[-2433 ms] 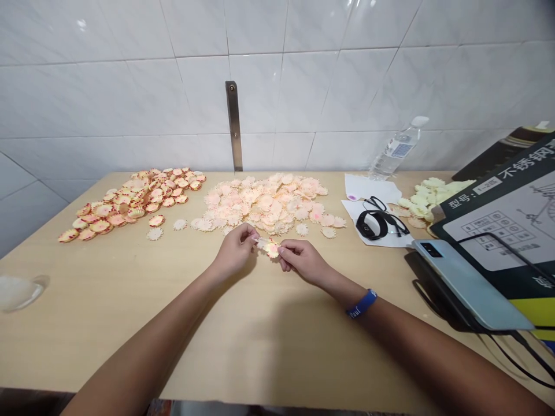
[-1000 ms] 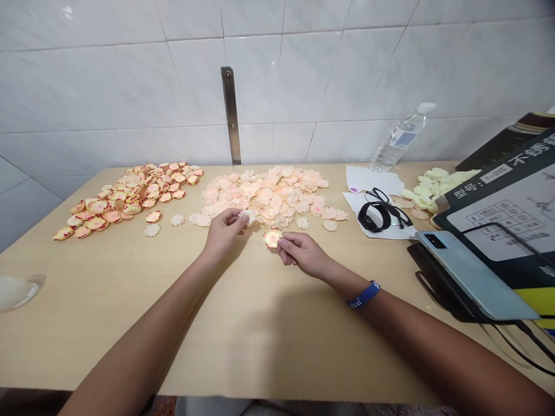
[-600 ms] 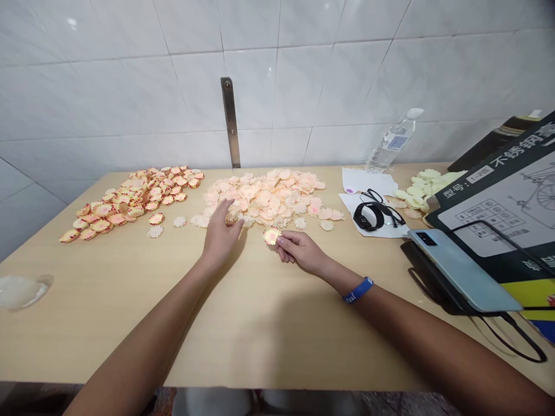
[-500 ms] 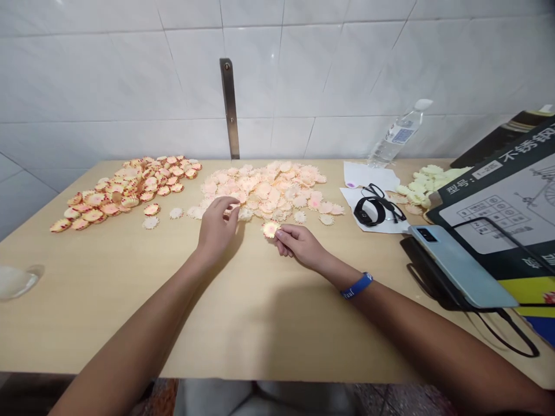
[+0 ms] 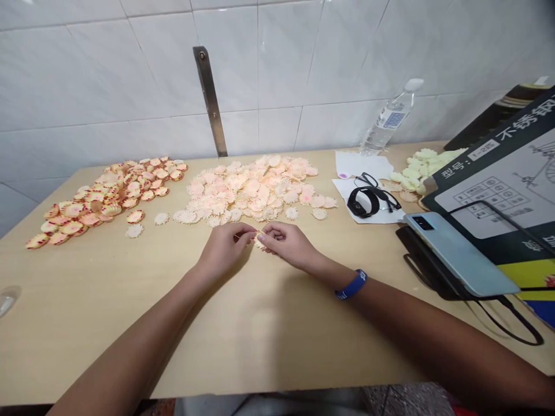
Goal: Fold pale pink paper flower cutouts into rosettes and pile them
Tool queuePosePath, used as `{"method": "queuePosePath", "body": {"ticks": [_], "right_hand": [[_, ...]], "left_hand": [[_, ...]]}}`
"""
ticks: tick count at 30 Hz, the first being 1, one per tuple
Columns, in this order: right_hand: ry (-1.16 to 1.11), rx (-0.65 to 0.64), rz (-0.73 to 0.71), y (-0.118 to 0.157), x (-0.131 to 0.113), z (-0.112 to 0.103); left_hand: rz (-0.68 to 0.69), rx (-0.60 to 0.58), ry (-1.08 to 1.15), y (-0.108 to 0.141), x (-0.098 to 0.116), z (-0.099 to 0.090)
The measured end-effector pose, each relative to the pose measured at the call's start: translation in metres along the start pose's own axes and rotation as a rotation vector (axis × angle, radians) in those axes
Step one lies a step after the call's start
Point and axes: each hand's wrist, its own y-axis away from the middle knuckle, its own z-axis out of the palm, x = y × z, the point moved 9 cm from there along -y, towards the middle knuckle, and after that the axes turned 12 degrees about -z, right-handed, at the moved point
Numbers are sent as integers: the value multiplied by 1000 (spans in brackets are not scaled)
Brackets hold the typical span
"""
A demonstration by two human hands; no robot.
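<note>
Our left hand (image 5: 225,245) and right hand (image 5: 291,245) are pinching a small pale-yellow, frilly-edged disc (image 5: 259,242) between them, just in front of the pale-pink heap of frilly-edged discs (image 5: 255,188); left of that heap, red-rimmed cream discs (image 5: 102,199) are lying piled.

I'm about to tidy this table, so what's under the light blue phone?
A black object shows beneath the light blue phone, along the phone's left edge. The rest of what lies underneath is covered by the phone and cannot be seen.
</note>
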Motion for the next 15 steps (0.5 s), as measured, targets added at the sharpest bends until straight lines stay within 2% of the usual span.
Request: {"method": "queuePosePath", "body": {"ticks": [2,6,9,13,15], "right_hand": [[42,-39,-9,0,0,3],[136,-57,4,1,0,4],[109,-53,17,1,0,4],[96,-42,-20,0,0,3],[113,-44,-33,-1,0,3]], "left_hand": [[43,22,-59,2,4,1],[159,147,-218,7,13,-2],[269,108,-299,11,21,4],[315,71,-227,11,23,4],[380,62,-227,14,28,5]]}}
